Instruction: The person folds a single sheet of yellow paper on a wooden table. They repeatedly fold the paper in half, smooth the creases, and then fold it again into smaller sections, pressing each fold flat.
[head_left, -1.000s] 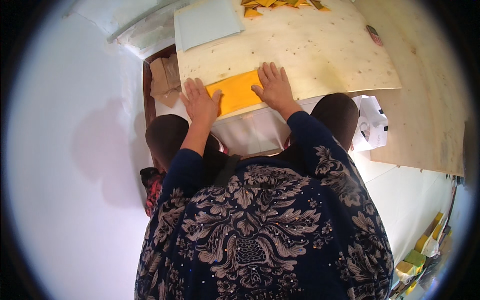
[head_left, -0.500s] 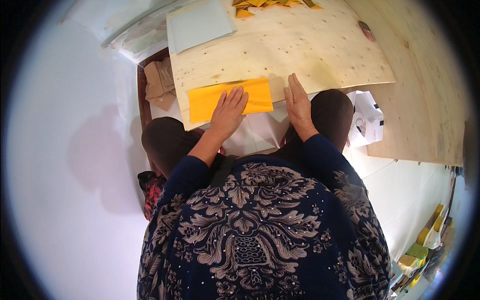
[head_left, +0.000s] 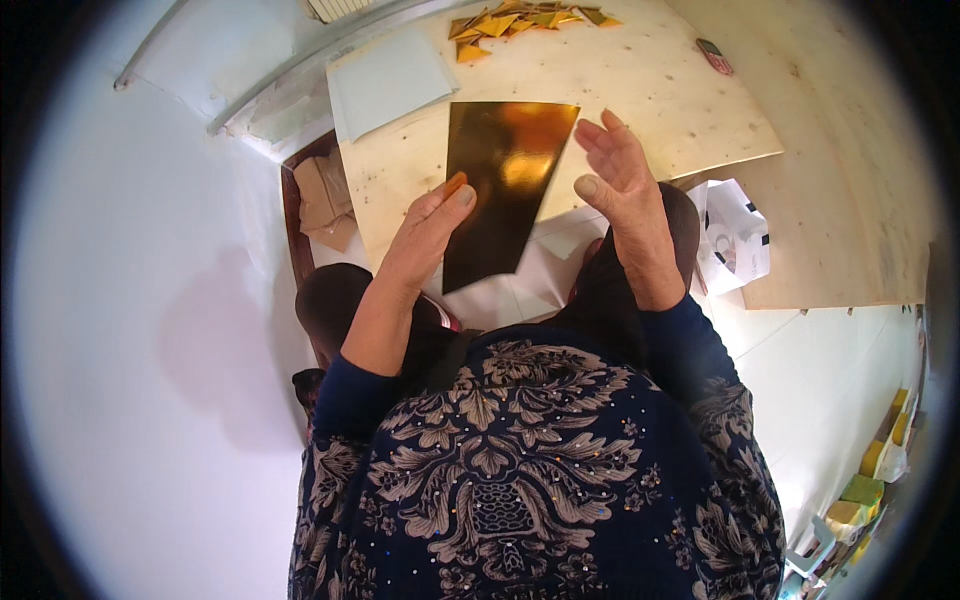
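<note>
A sheet of shiny gold paper is raised above the near edge of the wooden board. My left hand pinches its left edge between thumb and fingers. Beside the sheet's upper right corner, my right hand is spread with thumb and fingers apart; it holds nothing. Several folded gold paper pieces lie in a heap at the far side of the board. A stack of pale grey sheets rests at the board's far left.
A red and dark phone-like object lies at the far right of the board. Crumpled brown paper sits left of the board. A white plastic bag stands right of my right knee. Several yellow and green packs line the lower right.
The gold paper, earlier flat with its matte yellow side up under my left hand, is now lifted, turned upright and shows its shiny side. My right hand has risen and spread.
</note>
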